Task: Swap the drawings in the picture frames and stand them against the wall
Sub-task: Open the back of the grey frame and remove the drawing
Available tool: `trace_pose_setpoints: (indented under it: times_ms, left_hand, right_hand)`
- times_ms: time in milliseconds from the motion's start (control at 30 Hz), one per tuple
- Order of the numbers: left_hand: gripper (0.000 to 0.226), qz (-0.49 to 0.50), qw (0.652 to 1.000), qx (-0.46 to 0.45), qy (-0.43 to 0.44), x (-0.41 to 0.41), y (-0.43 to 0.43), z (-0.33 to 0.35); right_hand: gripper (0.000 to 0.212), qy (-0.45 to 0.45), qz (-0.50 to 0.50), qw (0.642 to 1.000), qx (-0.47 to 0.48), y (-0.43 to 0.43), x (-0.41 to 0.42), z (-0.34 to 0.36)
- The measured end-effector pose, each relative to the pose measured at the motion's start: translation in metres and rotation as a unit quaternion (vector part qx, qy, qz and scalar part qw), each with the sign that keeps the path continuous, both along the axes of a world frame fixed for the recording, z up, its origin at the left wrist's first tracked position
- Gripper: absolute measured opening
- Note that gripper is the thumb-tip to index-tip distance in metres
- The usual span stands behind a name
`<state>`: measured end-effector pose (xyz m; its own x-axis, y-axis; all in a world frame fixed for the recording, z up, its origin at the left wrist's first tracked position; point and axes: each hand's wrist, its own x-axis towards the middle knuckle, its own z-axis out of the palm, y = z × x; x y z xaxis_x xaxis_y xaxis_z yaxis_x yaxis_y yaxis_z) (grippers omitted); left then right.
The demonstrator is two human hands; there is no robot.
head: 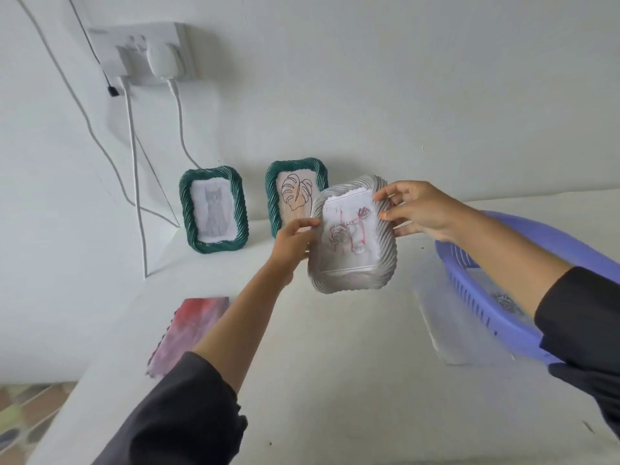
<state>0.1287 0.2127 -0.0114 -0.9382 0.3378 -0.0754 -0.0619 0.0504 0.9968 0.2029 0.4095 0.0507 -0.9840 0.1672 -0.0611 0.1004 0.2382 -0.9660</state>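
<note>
I hold a silver ridged picture frame point(382, 260) in the air above the white table, with a rose drawing point(347, 236) in it. My left hand point(292, 243) grips its left edge and my right hand point(416, 209) pinches its top right corner. Behind it two green frames stand against the wall: one with a cat drawing point(214, 211) on the left, one with a leaf drawing point(295, 196) partly hidden by the silver frame. A red and purple painted sheet point(188, 330) lies flat on the table at the left.
A purple plastic basket point(476, 280) sits at the right, under my right arm, with a rose drawing inside. A clear sheet point(453, 330) lies on the table beside it. A wall socket point(147, 52) with plugs and white cables point(134, 162) hangs at the upper left.
</note>
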Motion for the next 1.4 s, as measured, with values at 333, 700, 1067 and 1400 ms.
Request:
trace_pose_setpoints:
  times_ms: [333, 700, 1067, 1400]
  left_hand:
    - [0.015, -0.012, 0.995, -0.032, -0.089, 0.031, -0.026, -0.017]
    - [0.020, 0.100, 0.993, 0.027, -0.056, 0.042, -0.022, -0.029]
    - [0.019, 0.080, 0.952, -0.281, 0.093, 0.045, -0.030, -0.071]
    - [0.032, 0.060, 0.925, -0.347, 0.142, 0.018, -0.037, -0.075]
  right_hand:
    - [0.028, 0.034, -0.028, 0.979, 0.199, -0.072, 0.010, 0.013]
    - [0.009, 0.006, 0.096, 0.947, 0.308, -0.119, 0.009, -0.033]
    - [0.044, -0.012, 0.091, 0.935, 0.343, -0.087, 0.044, -0.124]
    - [0.025, 0.040, 0.033, 0.960, 0.276, -0.065, 0.033, -0.125]
